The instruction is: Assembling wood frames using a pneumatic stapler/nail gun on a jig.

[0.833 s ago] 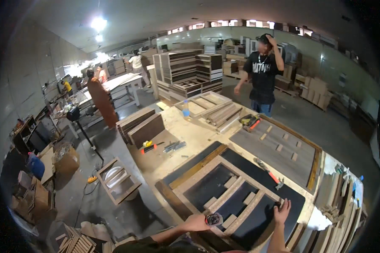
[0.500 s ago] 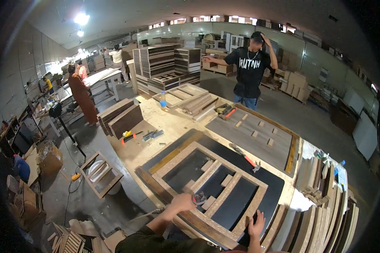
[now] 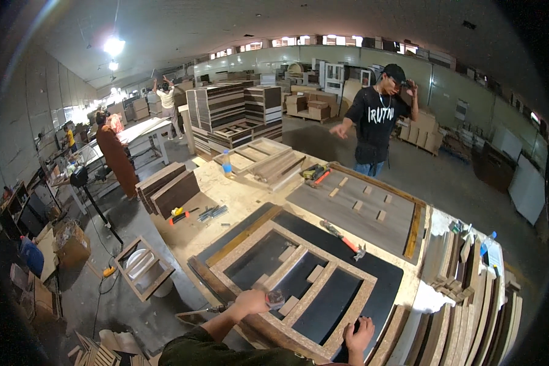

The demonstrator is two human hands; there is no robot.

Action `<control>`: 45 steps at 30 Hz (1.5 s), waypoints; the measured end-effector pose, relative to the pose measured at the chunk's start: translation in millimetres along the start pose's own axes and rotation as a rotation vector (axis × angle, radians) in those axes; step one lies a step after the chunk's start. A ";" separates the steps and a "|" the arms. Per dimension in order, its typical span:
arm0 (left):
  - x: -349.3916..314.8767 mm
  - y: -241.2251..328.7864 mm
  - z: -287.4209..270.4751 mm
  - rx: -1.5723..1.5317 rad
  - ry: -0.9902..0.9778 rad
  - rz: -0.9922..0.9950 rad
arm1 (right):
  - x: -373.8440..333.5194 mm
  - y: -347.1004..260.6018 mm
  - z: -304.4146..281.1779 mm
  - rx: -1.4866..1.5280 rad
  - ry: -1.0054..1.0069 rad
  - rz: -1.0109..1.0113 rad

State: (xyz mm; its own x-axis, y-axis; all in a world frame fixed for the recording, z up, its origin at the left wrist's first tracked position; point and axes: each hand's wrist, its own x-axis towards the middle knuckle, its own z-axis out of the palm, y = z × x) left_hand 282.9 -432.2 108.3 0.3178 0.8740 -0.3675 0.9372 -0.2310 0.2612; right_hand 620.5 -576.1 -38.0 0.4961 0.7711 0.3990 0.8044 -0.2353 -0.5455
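Observation:
My left hand [image 3: 250,302] is closed around a small tool [image 3: 275,299] with a grey and reddish head, too blurred to name. It holds the tool over the near left rail of a particle-board frame [image 3: 314,305]. My right hand [image 3: 359,335] is open, fingers slightly bent, by the frame's near right corner. The frame lies on a black panel [image 3: 381,277] and has two crossbars. Small wood blocks [image 3: 315,274] sit against the bars. Beyond the frame lies a claw hammer [image 3: 344,238] with a red and black handle.
A grey panel [image 3: 363,210] with small blocks lies on the worktable [image 3: 241,195], near a yellow-green tool [image 3: 316,173]. Metal fasteners [image 3: 211,212] and stacked boards [image 3: 177,192] are at the left. Wood strips [image 3: 463,323] stand at the right. A co-worker [image 3: 375,122] stands across the table.
My left hand stays at the frame's near rail with the tool. My right hand's fingers are more bent. The co-worker's raised hand has shifted beside the head; the other arm is lower.

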 end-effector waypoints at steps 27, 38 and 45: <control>8.2 -6.3 7.9 -0.006 -0.017 -0.017 | 1.5 -2.1 -0.6 -0.002 0.026 -0.041; 2.4 1.4 2.0 0.004 -0.014 -0.007 | 0.2 -2.4 -4.0 0.015 0.003 0.000; 1.3 0.2 -1.6 -0.017 -0.029 -0.014 | 0.9 -0.9 1.0 -0.029 -0.007 -0.020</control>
State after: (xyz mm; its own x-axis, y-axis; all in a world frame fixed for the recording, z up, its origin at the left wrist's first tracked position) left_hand 283.3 -430.4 109.3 0.3090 0.8641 -0.3972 0.9392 -0.2114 0.2707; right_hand 619.9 -574.6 -37.9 0.4776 0.7798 0.4047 0.8234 -0.2367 -0.5157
